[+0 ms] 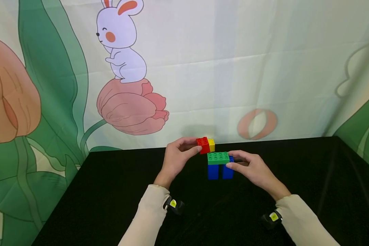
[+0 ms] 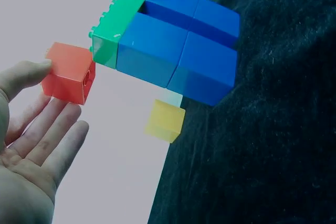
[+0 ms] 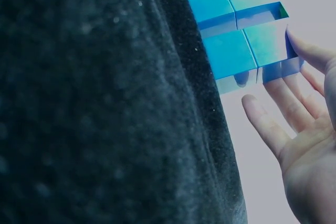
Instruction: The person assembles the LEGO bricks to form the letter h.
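My left hand (image 1: 176, 155) pinches a red toy building brick (image 1: 203, 145) between thumb and fingers, its studs showing on top in the head view. In the left wrist view the red brick (image 2: 68, 73) is up close to the studded side of a green brick (image 2: 118, 24). That green brick (image 1: 218, 158) lies across two columns of stacked blue bricks (image 1: 213, 172), with a gap between the columns. At the upper right column my right hand (image 1: 254, 170) grips the upper blue brick (image 3: 266, 43) between thumb and fingers.
A yellow brick (image 1: 212, 145) stands behind the blue columns, near the back edge of the black-covered table (image 1: 123, 198). Behind the table hangs a printed cloth (image 1: 200, 85) with a rabbit and flowers.
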`<action>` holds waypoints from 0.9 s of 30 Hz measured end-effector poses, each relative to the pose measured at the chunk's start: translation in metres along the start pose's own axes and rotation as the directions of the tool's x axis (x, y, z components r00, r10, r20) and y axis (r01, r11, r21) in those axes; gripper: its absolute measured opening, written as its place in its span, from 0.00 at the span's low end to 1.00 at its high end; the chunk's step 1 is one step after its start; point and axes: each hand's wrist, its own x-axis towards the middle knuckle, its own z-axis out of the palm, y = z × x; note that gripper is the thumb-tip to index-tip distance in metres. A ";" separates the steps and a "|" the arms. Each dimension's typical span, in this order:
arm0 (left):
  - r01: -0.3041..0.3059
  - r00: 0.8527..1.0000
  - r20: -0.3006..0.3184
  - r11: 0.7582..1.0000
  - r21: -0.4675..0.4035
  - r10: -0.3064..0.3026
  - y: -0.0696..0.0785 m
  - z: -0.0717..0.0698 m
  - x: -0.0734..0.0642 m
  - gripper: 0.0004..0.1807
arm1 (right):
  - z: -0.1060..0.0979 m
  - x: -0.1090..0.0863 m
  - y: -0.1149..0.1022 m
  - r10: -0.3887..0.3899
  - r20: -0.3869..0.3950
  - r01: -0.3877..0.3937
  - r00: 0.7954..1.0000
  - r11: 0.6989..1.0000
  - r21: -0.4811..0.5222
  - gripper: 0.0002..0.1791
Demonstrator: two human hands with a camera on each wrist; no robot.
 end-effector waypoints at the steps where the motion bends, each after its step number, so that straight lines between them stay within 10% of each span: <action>1: -0.004 1.000 0.001 1.000 0.002 0.004 0.001 0.000 0.000 0.17 | 0.000 0.000 0.000 0.000 -0.001 0.000 1.000 1.000 0.000 0.28; 27: -0.059 0.997 0.053 0.998 0.007 0.059 0.010 0.008 -0.006 0.17 | 0.001 0.001 0.001 0.020 0.004 -0.020 1.000 1.000 -0.002 0.29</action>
